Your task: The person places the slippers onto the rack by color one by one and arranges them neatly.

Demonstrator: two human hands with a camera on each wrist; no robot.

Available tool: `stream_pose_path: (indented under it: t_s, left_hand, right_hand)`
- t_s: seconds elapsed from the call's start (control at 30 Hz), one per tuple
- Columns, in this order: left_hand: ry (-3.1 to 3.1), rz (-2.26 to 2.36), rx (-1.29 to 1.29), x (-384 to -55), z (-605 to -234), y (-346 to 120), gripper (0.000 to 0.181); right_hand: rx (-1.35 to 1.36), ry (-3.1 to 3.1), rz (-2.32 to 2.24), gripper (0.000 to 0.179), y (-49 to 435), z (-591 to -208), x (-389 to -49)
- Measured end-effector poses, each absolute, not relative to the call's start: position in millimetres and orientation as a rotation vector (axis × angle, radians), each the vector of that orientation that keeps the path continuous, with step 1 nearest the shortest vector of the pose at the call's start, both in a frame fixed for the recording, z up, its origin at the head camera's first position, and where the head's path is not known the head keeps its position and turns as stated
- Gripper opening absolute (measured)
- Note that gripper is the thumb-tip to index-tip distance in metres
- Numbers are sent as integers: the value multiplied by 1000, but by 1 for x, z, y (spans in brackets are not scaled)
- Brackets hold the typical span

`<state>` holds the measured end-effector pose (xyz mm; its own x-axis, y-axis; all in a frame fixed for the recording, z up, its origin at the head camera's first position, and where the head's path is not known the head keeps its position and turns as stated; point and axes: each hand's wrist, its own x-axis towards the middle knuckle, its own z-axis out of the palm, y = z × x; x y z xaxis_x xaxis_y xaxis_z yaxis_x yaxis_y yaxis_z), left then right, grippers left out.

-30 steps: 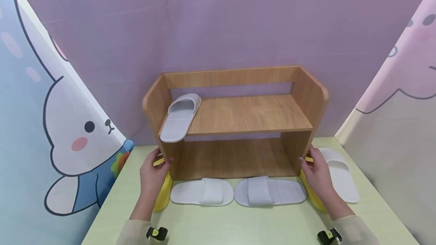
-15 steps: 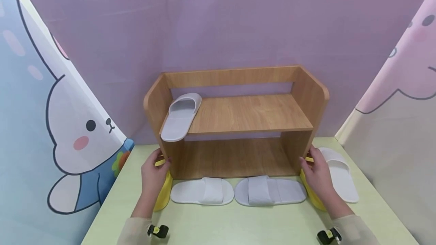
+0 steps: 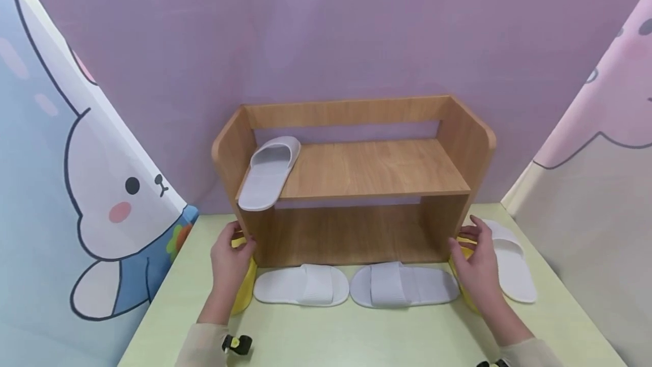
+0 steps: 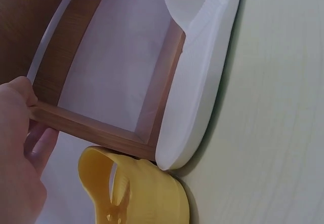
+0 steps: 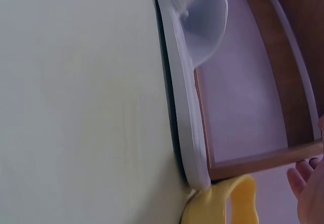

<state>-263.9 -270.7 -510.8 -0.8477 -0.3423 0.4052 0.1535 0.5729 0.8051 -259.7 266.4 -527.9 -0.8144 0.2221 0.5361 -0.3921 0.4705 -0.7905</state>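
Observation:
A two-tier wooden shoe rack (image 3: 377, 169) stands on the table, a light grey slipper (image 3: 265, 183) on the left of its upper board. My left hand (image 3: 231, 256) pinches the front edge of the rack's left side panel between thumb and fingers. At the right side panel, my right hand (image 3: 479, 262) has its thumb near the front edge and its fingers loosely spread outside the panel. A yellow slipper (image 3: 247, 287) lies under the left hand, and another yellow slipper (image 3: 464, 290), partly hidden, under the right. In the right wrist view, only part of the right hand (image 5: 310, 183) shows.
In front of the rack lie a white slipper (image 3: 285, 285) and a grey slipper (image 3: 430, 285), end to end. Another white slipper (image 3: 514, 271) lies right of the right hand. A purple cloth (image 3: 346, 27) hangs behind, with printed cloths on both sides.
My right hand's fingers have loosened and spread away from the right side panel. The left hand keeps its grip, and the rack and slippers stay in place.

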Motion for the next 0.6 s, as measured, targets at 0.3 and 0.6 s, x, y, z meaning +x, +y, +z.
stream_pose_path:
  t_s: [0.3, 0.6]
  left_hand:
    - [-2295, -1201, 176, -263, -509, -272, 39]
    - [-2266, -1224, 154, -266, -514, -270, 39]
  right_hand:
    - [319, -2125, 1245, 54, 251, -536, -244]
    - [586, -2506, 970, 59, 252, -542, -237]
